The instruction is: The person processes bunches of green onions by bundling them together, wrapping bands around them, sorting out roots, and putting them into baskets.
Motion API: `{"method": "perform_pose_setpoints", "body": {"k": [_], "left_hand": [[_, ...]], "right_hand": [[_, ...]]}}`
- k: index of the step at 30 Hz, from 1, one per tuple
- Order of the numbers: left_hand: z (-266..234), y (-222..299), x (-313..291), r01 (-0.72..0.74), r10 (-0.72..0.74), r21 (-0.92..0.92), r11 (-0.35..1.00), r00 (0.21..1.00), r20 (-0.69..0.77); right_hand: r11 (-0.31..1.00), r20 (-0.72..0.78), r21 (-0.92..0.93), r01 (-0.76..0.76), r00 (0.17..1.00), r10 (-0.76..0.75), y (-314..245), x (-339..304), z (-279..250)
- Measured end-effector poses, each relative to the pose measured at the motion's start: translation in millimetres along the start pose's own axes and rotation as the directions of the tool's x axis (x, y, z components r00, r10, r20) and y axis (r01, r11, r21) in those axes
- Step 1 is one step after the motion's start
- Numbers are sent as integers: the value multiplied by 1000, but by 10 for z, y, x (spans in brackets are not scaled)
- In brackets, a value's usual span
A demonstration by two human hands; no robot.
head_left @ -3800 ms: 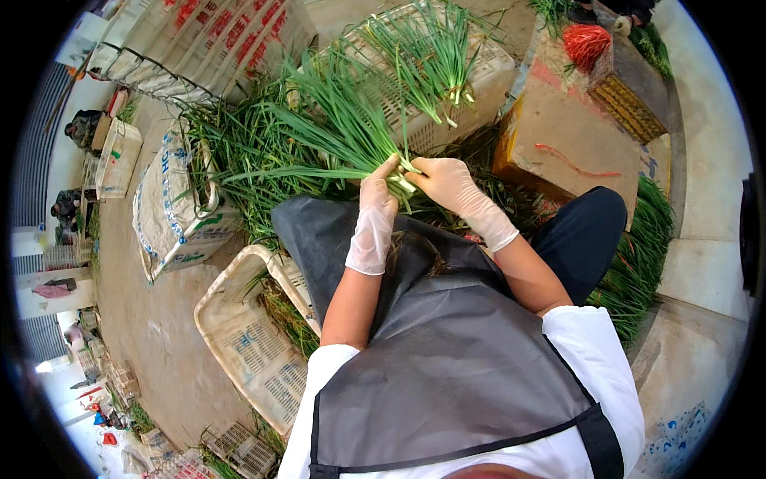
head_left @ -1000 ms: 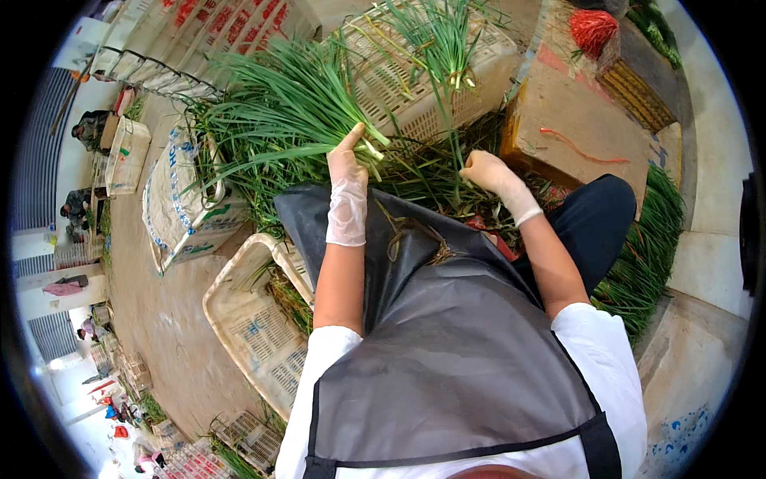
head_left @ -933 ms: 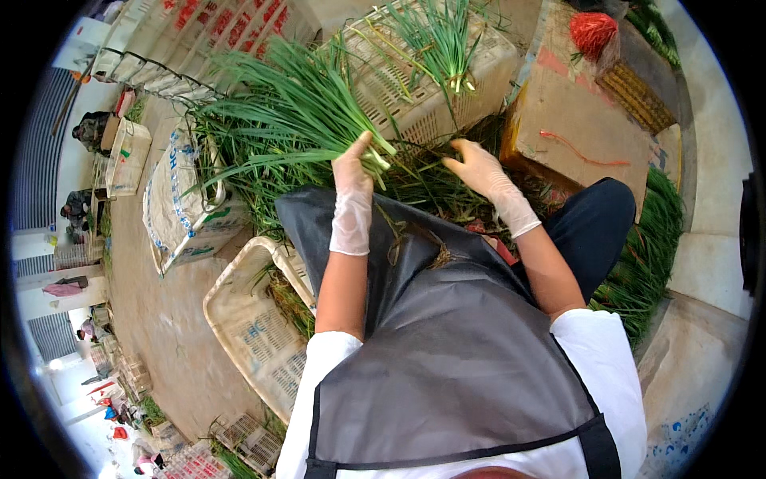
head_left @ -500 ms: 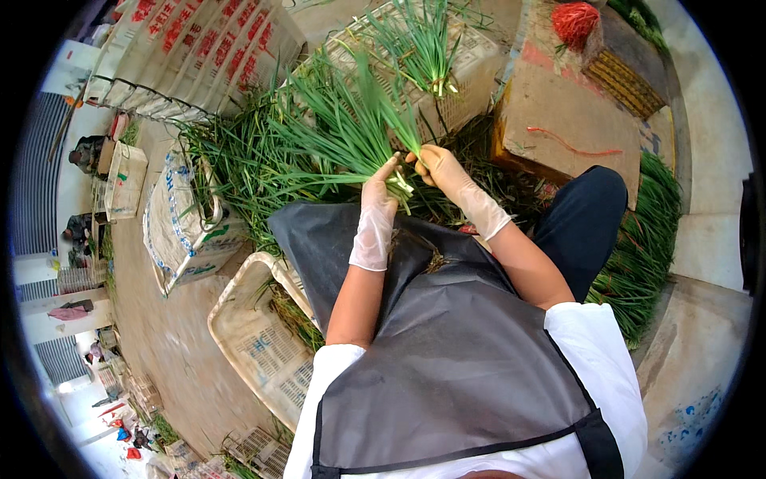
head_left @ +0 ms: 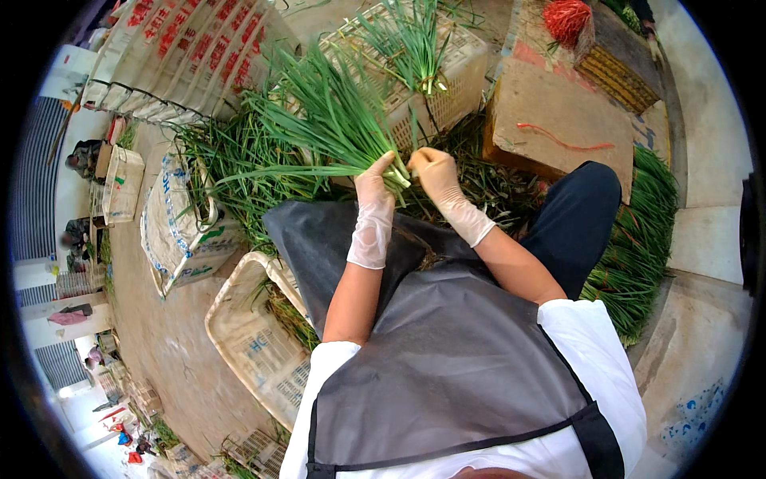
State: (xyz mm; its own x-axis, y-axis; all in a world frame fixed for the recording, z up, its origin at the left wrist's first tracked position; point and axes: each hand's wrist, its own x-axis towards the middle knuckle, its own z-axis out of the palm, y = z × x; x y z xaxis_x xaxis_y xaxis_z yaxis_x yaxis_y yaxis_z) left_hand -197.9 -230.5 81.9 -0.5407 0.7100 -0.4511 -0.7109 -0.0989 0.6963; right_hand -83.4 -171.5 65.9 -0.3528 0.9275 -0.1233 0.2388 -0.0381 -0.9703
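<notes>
My left hand, in a thin whitish glove, is closed round the lower end of a bunch of garlic chives. The long green leaves fan up and to the left; the pale cut ends poke out beside my thumb. Just right of those ends, my gloved right hand has its fingers pinched together. What they hold, if anything, is too small to make out. A smaller tied bunch of chives lies beyond, on an upturned pale plastic crate.
Loose chives heap at the left. Near my left arm stands an open plastic basket; a white container sits farther left. On the right are a wooden board with a red tie, red string and piled chives.
The lighter chive stalks that showed upright in my right hand are no longer plain there. That hand's fingers are now pinched close beside the bunch, and my left hand keeps its hold.
</notes>
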Motion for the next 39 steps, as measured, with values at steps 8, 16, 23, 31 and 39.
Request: {"method": "perform_pose_setpoints", "body": {"k": [8, 16, 23, 31, 39], "left_hand": [[-242, 344, -122, 21, -29, 66, 998, 993, 115], [-258, 327, -388, -27, -10, 197, 980, 983, 184], [-419, 415, -454, 24, -48, 177, 984, 990, 135], [-420, 548, -400, -19, 31, -68, 998, 982, 187], [-468, 870, -354, -33, 116, -198, 980, 898, 425]], "right_hand": [[828, 91, -296, 476, 877, -471, -359, 99, -258], [555, 261, -518, 651, 738, -622, -703, 242, 41], [862, -191, 316, 397, 916, -352, -974, 858, -999], [736, 437, -136, 663, 707, -556, 165, 844, -1463], [698, -12, -708, -109, 990, 142, -433, 1348, -377]]}}
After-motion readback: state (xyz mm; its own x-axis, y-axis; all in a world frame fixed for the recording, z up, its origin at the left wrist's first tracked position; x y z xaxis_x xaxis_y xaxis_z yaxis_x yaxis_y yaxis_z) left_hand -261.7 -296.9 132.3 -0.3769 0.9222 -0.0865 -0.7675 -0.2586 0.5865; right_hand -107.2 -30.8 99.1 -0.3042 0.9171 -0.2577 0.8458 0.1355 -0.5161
